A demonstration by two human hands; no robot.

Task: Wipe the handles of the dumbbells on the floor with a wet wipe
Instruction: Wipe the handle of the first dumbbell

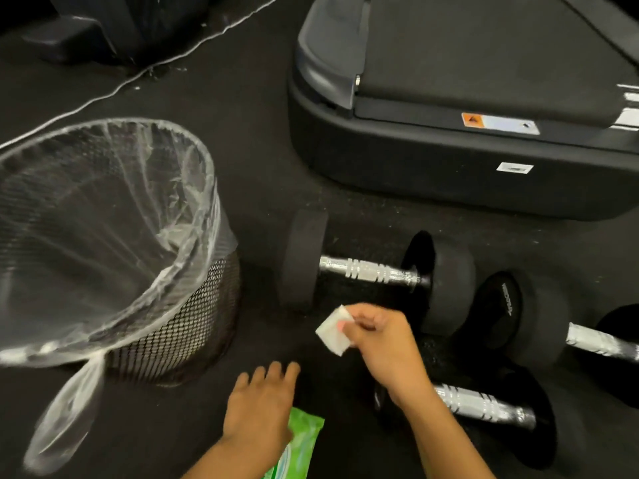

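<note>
Three black dumbbells with chrome handles lie on the dark floor: one in the middle [370, 271], one at the right edge [601, 345], one nearest me [484, 407]. My right hand [383, 340] pinches a folded white wet wipe [333, 331] just in front of the middle dumbbell, not touching it. My left hand [259, 406] hovers flat, fingers spread, over the green wet wipe pack [301, 444] on the floor. My right forearm hides part of the nearest dumbbell.
A black mesh waste bin [193, 316] lined with a clear plastic bag stands at the left. A treadmill base [415, 160] sits behind the dumbbells. A white cable [138, 76] runs across the floor at the back left.
</note>
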